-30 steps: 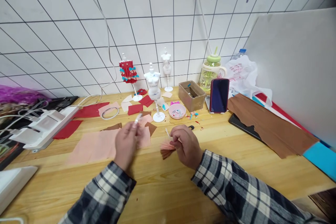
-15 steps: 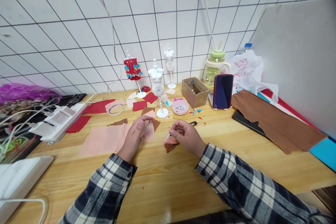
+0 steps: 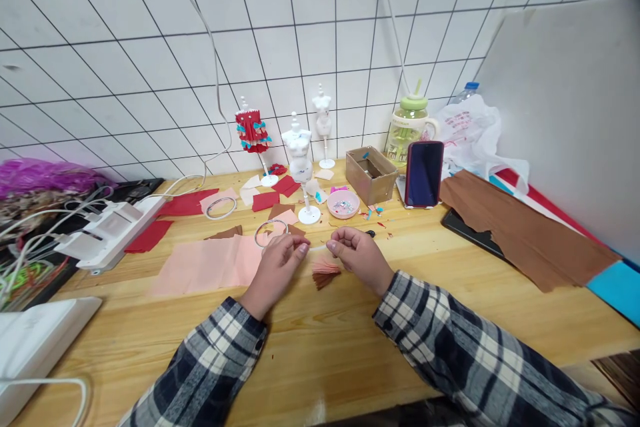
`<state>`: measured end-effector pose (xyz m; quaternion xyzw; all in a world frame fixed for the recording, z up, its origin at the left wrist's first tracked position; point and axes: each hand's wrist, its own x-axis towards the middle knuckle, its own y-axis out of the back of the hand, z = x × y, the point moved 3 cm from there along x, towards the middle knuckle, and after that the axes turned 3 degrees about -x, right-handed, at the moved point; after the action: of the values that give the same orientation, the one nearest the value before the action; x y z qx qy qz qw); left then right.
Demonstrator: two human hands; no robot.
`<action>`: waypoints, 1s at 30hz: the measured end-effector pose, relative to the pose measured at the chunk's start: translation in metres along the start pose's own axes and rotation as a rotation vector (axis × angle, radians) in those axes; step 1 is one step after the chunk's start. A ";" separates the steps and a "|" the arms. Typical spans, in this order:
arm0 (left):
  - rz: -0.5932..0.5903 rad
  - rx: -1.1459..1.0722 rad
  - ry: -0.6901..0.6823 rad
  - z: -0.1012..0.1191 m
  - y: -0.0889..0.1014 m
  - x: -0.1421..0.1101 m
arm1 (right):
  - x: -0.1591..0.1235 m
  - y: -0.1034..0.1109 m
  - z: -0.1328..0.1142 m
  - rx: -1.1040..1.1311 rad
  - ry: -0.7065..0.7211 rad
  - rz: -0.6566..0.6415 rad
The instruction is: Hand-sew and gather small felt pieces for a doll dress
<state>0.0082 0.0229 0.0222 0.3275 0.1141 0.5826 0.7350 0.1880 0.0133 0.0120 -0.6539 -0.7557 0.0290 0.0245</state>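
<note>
A short, narrow white strip [image 3: 317, 249] spans the small gap between my two hands. My left hand [image 3: 280, 267] pinches its left end, and my right hand [image 3: 357, 257] pinches the other. It looks like tape, though I cannot be sure. Just below the strip, a small pleated fan of pink and brown paper or cloth [image 3: 325, 273] lies on the table. Behind my left hand lies a thin tape ring [image 3: 256, 233], partly covered by the fingers. Pink sheets [image 3: 200, 267] spread out to the left of that hand.
White mini mannequins [image 3: 299, 147] stand at the back, one in a red dress [image 3: 254, 132]. Nearby are a pink bowl of beads [image 3: 343, 204], a cardboard box [image 3: 373, 177], a phone [image 3: 424, 175] and a jug [image 3: 407, 130]. A power strip [image 3: 113, 233] sits left; brown sheet [image 3: 530, 230] right.
My left hand has left the tape ring and moved right, close to my right hand. The white strip now stretches level between them, and the pleated fan lies uncovered below.
</note>
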 end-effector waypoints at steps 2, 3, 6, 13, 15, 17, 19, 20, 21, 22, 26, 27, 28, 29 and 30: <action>0.030 -0.045 -0.032 0.000 0.002 0.000 | 0.000 0.000 0.000 0.056 -0.045 -0.017; 0.025 -0.062 -0.050 0.001 0.003 -0.001 | 0.000 -0.001 0.001 0.066 -0.060 -0.022; -0.032 -0.066 -0.076 0.006 0.000 -0.001 | 0.001 0.000 0.003 0.051 -0.078 -0.009; -0.045 -0.149 -0.081 0.008 -0.002 -0.002 | 0.003 0.003 0.006 -0.039 -0.010 0.058; -0.060 -0.195 -0.090 0.011 -0.001 -0.003 | 0.005 0.004 0.008 -0.070 0.009 0.067; -0.068 -0.250 -0.080 0.012 -0.001 -0.005 | 0.007 0.008 0.010 -0.112 0.032 0.110; -0.040 -0.314 -0.035 0.011 -0.002 -0.006 | 0.007 0.015 0.008 -0.195 0.076 0.208; -0.025 -0.341 -0.003 0.010 -0.003 -0.006 | 0.006 0.019 0.005 -0.264 0.120 0.261; -0.018 -0.362 0.030 0.008 -0.004 -0.006 | 0.003 0.021 0.000 -0.360 0.190 0.304; -0.023 -0.381 0.059 0.006 -0.006 -0.006 | 0.000 0.022 -0.006 -0.479 0.301 0.317; -0.115 -0.513 0.110 0.001 -0.013 -0.008 | -0.015 0.008 -0.021 -0.908 0.705 0.146; -0.133 -0.549 0.110 0.001 -0.014 -0.009 | -0.017 0.005 -0.022 -0.977 0.743 0.116; -0.145 -0.572 0.108 0.001 -0.015 -0.010 | -0.018 0.003 -0.021 -1.030 0.759 0.099; -0.151 -0.576 0.102 0.002 -0.015 -0.011 | -0.018 0.002 -0.020 -1.066 0.762 0.093; -0.156 -0.558 0.092 0.003 -0.015 -0.012 | -0.018 0.001 -0.019 -1.086 0.758 0.093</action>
<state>0.0176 0.0096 0.0129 0.0759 0.0074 0.5476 0.8333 0.1930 -0.0042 0.0306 -0.5701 -0.5730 -0.5869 -0.0458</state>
